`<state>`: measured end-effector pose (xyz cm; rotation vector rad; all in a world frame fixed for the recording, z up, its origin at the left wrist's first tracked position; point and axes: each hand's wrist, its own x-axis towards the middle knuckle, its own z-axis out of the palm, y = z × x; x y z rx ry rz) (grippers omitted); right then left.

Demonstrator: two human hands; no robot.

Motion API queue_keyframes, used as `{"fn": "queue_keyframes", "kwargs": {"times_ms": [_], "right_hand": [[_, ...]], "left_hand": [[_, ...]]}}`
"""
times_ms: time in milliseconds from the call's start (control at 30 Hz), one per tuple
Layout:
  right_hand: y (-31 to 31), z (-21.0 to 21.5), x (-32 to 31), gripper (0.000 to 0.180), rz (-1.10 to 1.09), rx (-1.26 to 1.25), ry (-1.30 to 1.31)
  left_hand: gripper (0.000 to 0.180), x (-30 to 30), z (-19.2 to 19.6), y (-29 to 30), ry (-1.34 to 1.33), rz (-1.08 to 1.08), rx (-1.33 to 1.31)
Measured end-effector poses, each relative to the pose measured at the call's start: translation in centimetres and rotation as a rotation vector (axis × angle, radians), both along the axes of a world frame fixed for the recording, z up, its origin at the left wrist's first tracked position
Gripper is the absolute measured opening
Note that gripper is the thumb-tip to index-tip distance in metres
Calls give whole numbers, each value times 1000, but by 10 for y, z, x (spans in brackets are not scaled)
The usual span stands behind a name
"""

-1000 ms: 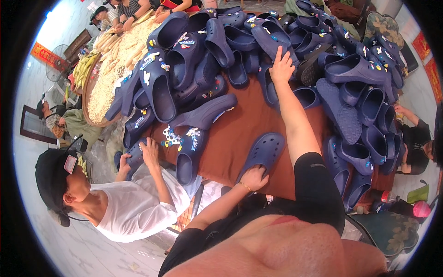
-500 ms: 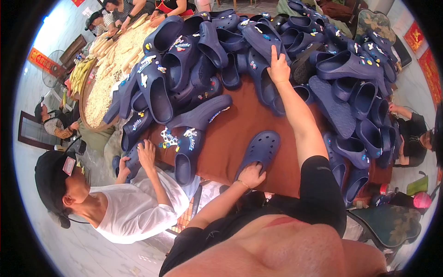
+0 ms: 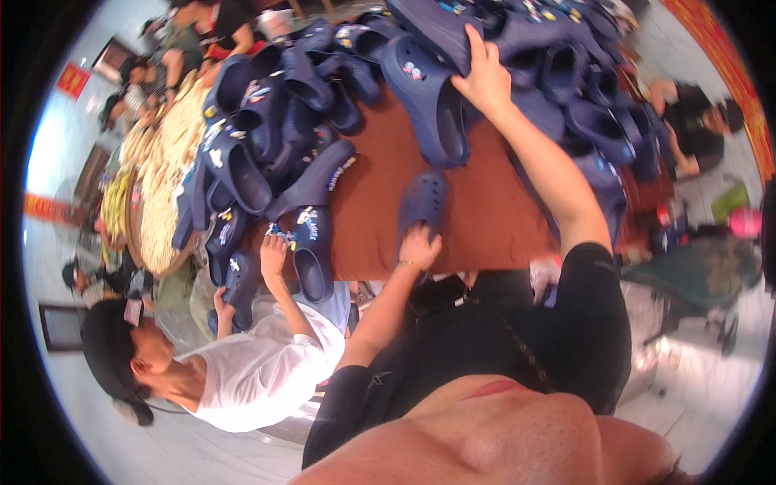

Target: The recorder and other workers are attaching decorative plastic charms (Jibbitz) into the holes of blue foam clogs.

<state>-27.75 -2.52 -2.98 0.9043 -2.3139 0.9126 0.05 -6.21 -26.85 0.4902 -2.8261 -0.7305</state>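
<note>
Right hand point(image 3: 487, 79) stretches far forward, left hand point(image 3: 419, 247) in a clog point(image 3: 425, 198).

The plain clog point(image 3: 425, 194) — heel mostly hidden by the left hand point(image 3: 419, 246) — looks blurred.

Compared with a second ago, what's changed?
By the right hand, the lower clog has come closer to the front clog. A co-worker's hand left the held clog for some charms. Unchanged: left hand gripping the front clog; right hand at the upper clog.
</note>
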Motion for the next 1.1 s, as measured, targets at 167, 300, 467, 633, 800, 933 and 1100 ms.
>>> {"fn": "queue_keyframes", "kwargs": {"times_ms": [167, 300, 467, 633, 800, 933, 1100], "right_hand": [[92, 64, -1, 87, -277, 47, 4], [142, 98, -27, 87, -522, -3, 28], [191, 32, -108, 82, -628, 107, 2], [216, -23, -120, 62, -686, -53, -192], [241, -23, -84, 50, -621, -178, -14], [257, -29, -11, 44, -412, -206, 180], [253, -66, 88, 34, -73, -42, 176]], "left_hand": [[47, 0, 12, 0, -25, -18, -19], [50, 1, 3, -4, 13, -11, -40], [51, 2, 3, -1, 21, -28, -27], [52, 5, 8, 0, -19, -30, -16], [52, 5, 1, -1, -19, -15, -37], [51, -2, 6, 1, 0, -33, -23], [50, -3, 9, -6, -92, -8, 46]]}}
